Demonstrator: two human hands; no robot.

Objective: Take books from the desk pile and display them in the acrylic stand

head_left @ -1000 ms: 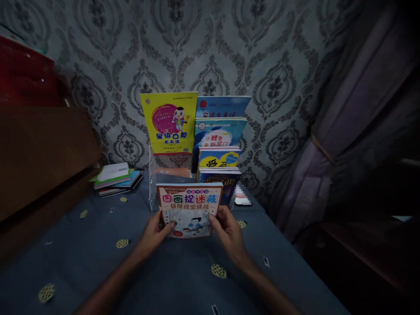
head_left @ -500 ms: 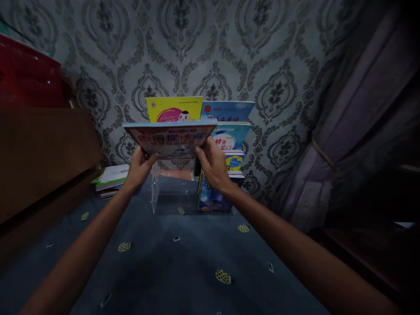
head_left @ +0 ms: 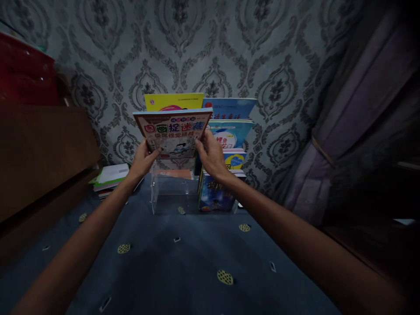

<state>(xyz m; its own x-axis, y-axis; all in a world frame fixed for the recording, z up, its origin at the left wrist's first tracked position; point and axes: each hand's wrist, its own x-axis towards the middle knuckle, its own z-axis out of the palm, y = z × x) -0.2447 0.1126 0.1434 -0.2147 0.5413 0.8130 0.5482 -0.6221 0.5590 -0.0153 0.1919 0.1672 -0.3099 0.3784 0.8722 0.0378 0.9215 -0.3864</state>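
Between my two hands is a picture book (head_left: pixel 173 131) with a brown cover and colourful lettering, tilted so its front faces me. My left hand (head_left: pixel 143 161) is closed on its lower left edge, thumb on the cover. On the lower right edge my right hand (head_left: pixel 212 154) grips it the same way. The book is held at the left part of a clear tiered book rack (head_left: pixel 173 202), in front of a yellow book (head_left: pixel 173 101). To its right stand a blue book (head_left: pixel 238 107), a light-blue book (head_left: pixel 241 131) and a dark blue book (head_left: pixel 216 194).
A pile of books and papers (head_left: pixel 113 174) lies left of the rack, beside a brown cabinet (head_left: pixel 46 153) with a red bag (head_left: pixel 28 72) on top. Patterned wallpaper (head_left: pixel 210 52) rises behind. A tied curtain (head_left: pixel 315 175) hangs at right. Dark blue patterned cloth (head_left: pixel 177 267) covers the surface.
The picture book has tipped more upright, so its cover lettering is now readable. Its top edge has risen, and both hands keep their hold.
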